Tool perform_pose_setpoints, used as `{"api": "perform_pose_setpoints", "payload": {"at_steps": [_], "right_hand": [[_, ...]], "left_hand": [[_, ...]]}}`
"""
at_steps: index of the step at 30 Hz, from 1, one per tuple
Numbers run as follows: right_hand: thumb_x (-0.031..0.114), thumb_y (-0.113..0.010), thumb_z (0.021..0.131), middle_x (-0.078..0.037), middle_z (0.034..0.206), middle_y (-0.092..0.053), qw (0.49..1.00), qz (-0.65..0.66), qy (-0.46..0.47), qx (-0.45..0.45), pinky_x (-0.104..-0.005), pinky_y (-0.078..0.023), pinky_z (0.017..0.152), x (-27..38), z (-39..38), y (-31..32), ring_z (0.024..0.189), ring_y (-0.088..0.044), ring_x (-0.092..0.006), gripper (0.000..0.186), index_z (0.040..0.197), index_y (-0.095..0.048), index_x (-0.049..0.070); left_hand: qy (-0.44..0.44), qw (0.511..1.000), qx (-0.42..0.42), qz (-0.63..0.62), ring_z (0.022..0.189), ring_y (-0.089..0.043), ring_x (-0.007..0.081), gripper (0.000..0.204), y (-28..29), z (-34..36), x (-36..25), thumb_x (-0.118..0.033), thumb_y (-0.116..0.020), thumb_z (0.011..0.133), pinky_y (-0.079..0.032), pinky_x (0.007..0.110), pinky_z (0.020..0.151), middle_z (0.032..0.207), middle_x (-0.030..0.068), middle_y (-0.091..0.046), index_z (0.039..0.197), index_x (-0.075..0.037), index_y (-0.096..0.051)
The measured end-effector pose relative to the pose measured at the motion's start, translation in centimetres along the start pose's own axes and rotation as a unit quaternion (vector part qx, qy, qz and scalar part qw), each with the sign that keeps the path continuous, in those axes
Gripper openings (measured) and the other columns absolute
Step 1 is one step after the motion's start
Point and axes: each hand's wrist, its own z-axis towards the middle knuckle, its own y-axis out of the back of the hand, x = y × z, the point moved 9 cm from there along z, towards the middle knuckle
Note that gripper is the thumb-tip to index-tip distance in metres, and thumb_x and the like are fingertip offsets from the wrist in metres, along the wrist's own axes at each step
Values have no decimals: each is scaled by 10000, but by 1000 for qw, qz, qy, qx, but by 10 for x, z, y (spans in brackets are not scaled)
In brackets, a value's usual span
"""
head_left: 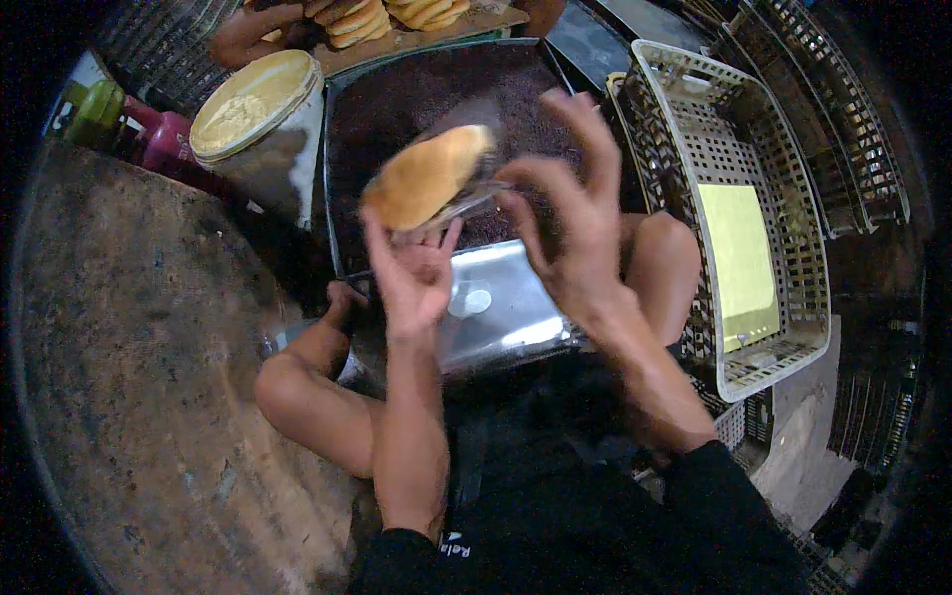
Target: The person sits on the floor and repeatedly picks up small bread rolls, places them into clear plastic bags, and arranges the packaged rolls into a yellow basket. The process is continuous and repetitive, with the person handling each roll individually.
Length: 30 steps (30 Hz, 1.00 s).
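Observation:
An oblong golden bread roll rests tilted in my left hand, which grips it from below over a square metal tray of dark, purplish-brown crumbly stuff. Along the roll's lower right edge is a thin greyish item, too blurred to name. My right hand is smeared by motion just right of the roll, thumb and forefinger at that thin item and other fingers raised; whether it grips is unclear. A bare shiny metal sheet with a small pale round spot lies below both hands.
A tub of pale cream stuff stands at left, near pink and green cylinders. Stacked rolls sit on a board at top, beside another person's arm. A plastic crate holding a yellow sheet stands at right.

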Motion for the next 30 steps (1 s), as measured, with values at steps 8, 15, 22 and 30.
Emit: {"api": "perform_pose_setpoints", "payload": {"at_steps": [8,15,22,30], "right_hand": [[174,-687,814,-182,1008,-692,940,-130,-208,236,-499,-523,823,-121,12,37,899,-671,-395,597,1350,-435,103],[309,-625,837,-249,1043,-686,832,-348,-342,263,-500,-540,801,-393,21,80,965,-676,-404,687,1401,-351,27],[531,-586,907,-296,1085,-650,912,-151,-264,274,-479,-506,866,-298,41,10,1010,-656,-420,639,1196,-498,-31],[117,-604,955,-69,840,-650,891,282,-290,206,-293,-535,722,-68,-68,-16,819,-658,-163,147,980,-641,-23]], "left_hand": [[-170,881,160,412,1241,-523,318,793,-128,-25,46,-422,-757,831,-393,435,1039,1376,258,-499,1378,45,-424],[146,220,251,931,861,-692,362,702,39,-13,100,-674,-638,803,-536,439,767,882,216,-703,877,20,-707],[169,430,247,852,673,-691,304,508,53,-17,89,-539,-640,878,-521,419,661,716,145,-696,879,-37,-720],[96,861,109,487,677,-693,230,485,40,-24,85,-502,-577,940,-526,345,583,767,112,-699,948,-30,-684]]}}
